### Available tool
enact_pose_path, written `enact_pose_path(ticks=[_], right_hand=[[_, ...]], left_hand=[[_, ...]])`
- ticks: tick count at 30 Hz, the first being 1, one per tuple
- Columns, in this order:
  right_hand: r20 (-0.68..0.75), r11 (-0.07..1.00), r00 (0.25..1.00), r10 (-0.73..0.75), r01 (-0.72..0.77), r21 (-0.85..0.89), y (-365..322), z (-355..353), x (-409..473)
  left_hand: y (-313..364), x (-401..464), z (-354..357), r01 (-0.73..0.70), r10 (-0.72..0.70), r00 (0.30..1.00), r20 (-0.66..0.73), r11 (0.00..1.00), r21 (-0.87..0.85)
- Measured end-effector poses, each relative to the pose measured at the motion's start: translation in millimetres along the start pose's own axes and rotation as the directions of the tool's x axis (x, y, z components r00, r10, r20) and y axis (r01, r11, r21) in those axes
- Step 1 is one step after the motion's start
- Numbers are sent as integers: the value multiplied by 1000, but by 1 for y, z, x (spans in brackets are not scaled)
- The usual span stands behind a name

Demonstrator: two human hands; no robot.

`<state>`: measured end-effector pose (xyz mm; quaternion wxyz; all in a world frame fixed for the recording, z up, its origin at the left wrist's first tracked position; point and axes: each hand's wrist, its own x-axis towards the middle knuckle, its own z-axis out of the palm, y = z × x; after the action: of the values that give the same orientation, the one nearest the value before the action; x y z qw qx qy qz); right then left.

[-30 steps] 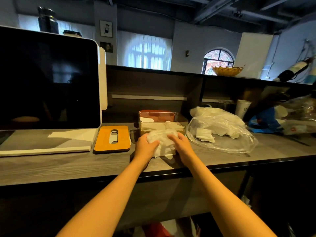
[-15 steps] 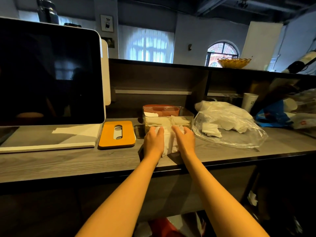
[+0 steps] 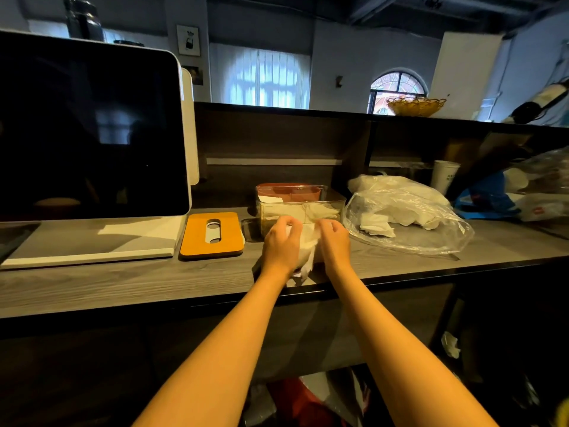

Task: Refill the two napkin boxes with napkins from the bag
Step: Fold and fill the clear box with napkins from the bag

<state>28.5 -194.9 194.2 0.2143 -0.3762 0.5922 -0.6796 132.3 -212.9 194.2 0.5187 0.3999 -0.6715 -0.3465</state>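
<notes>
Both my hands hold a bundle of white napkins (image 3: 304, 251) upright on the counter, just in front of the near clear napkin box (image 3: 326, 208). My left hand (image 3: 281, 246) grips its left side, my right hand (image 3: 334, 241) its right side. The near box holds some white napkins. Behind it stands a second clear box (image 3: 291, 191) with a reddish-brown lid piece in it. The clear plastic bag (image 3: 409, 223) with loose white napkins lies to the right of the boxes. An orange lid (image 3: 212, 235) with a slot lies to their left.
A large dark screen (image 3: 89, 134) on a white stand fills the left of the counter (image 3: 123, 278). A paper cup (image 3: 443, 177), a blue package (image 3: 486, 201) and other bags crowd the far right. A raised shelf with a yellow basket (image 3: 415, 106) runs behind.
The napkin bundle was turned from lying crumpled between my hands to standing on edge, and my hands shifted closer to the near box. My head view moved slightly left.
</notes>
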Motion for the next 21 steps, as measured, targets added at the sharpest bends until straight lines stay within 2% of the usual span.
enact_pose_path(ticks=[3,7,9,11,13,15,18,21], right_hand=[[66,999,998,-21,23,-40,0,4,1],[-114,987,993,-33,14,-159,5,3,8],[-243,976,969,-45,-9,-216,0,1,10],[-367,980,930,-3,-69,-184,-2,-4,13],[-392,991,919,43,-90,-101,0,-9,17],[-312,997,950,21,-41,-59,3,-10,20],[-150,999,988,-33,26,-46,4,-6,17],[-40,998,998,-40,38,-56,5,-4,14]], left_hand=[[-1,0,4,-97,89,991,102,992,79],[-2,0,1,-58,64,986,155,997,-45],[-4,-1,0,-27,48,971,235,996,-90],[-5,-2,1,-6,33,940,339,997,-78],[-7,-1,3,-57,58,923,380,998,-14],[-9,1,3,-76,70,953,295,997,7],[-11,4,0,33,-30,997,67,998,-48],[-8,4,0,140,-143,990,-12,982,-128]])
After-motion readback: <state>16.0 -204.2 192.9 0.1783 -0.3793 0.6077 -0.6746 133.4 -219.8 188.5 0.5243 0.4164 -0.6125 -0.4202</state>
